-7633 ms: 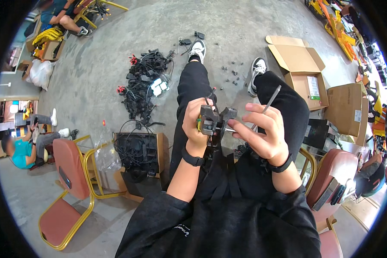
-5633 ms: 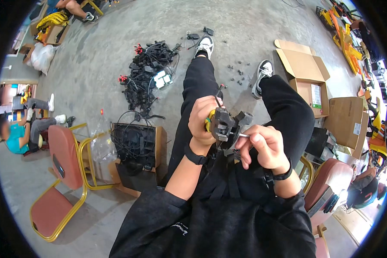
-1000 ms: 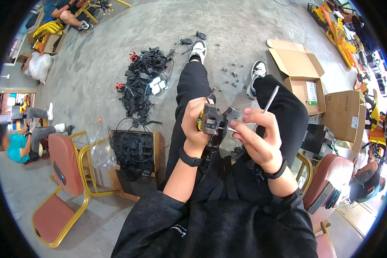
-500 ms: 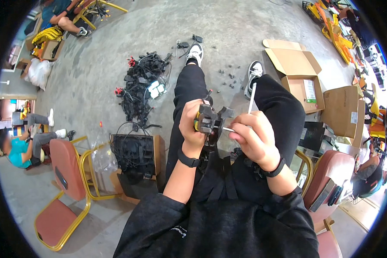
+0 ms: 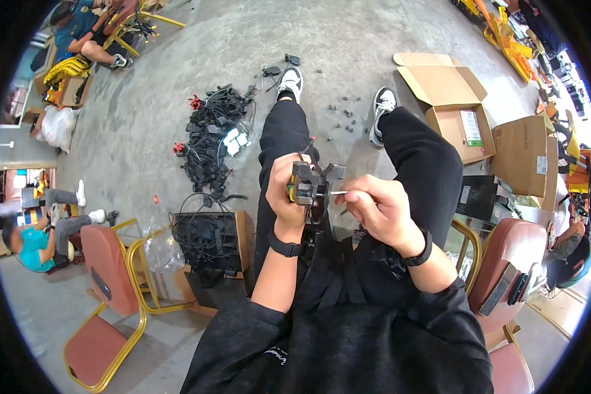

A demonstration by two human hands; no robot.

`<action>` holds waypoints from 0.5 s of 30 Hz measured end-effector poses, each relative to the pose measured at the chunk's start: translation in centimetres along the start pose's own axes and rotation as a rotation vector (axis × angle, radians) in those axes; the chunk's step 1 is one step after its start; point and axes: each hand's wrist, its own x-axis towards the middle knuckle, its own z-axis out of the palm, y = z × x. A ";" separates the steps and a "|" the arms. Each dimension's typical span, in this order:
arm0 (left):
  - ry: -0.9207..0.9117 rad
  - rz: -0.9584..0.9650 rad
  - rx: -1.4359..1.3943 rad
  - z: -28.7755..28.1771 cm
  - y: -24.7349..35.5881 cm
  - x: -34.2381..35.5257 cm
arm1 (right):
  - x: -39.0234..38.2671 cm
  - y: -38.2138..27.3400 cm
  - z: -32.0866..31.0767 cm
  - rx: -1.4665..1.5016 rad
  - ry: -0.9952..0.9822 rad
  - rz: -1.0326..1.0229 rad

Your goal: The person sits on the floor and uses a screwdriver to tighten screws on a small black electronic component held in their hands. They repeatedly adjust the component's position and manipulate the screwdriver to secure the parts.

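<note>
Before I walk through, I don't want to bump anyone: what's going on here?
The left hand holds a black clamp-shaped part, and the right hand pinches a thin metal rod, its tip at that part. Black cabled parts lie heaped on the floor at left, an open cardboard box at right.

The right fingers (image 5: 368,187) hide part of the thin metal rod (image 5: 338,192).
</note>
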 end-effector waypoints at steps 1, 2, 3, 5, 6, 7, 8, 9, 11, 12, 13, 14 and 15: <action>0.004 -0.018 -0.002 0.0 0.0 -0.1 | 0.0 0.0 -0.1 -0.072 0.004 -0.060; 0.008 -0.037 -0.004 0.0 0.1 -0.2 | 0.1 0.1 -0.2 -0.144 0.007 -0.120; 0.012 -0.055 -0.006 0.0 0.2 -0.3 | 0.2 0.2 -0.3 -0.215 0.011 -0.181; 0.003 -0.030 0.034 0.1 0.0 -0.2 | 0.8 0.6 -0.2 -0.310 0.073 -0.374; -0.001 -0.016 0.054 0.1 -0.1 -0.1 | 0.9 0.7 -0.2 -0.358 0.104 -0.471; -0.008 -0.017 0.045 0.0 0.0 -0.1 | 0.9 0.7 -0.2 -0.389 0.121 -0.494; -0.016 -0.017 0.036 0.0 0.0 0.0 | 0.8 0.7 -0.2 -0.420 0.138 -0.518; -0.023 -0.017 0.027 -0.1 0.1 0.0 | 0.8 0.7 -0.2 -0.451 0.155 -0.541; -0.013 -0.020 0.027 0.0 0.2 0.0 | 0.8 0.5 -0.1 -0.483 0.181 -0.574; -0.008 -0.021 0.027 0.0 0.2 0.0 | 0.9 0.4 -0.1 -0.499 0.193 -0.590; -0.010 -0.009 0.043 0.0 0.1 0.0 | 0.9 0.4 -0.2 -0.498 0.176 -0.583; -0.011 0.004 0.060 0.0 -0.1 0.0 | 1.0 0.4 -0.3 -0.496 0.159 -0.576; -0.012 0.016 0.077 0.1 -0.2 0.0 | 1.0 0.4 -0.3 -0.495 0.142 -0.569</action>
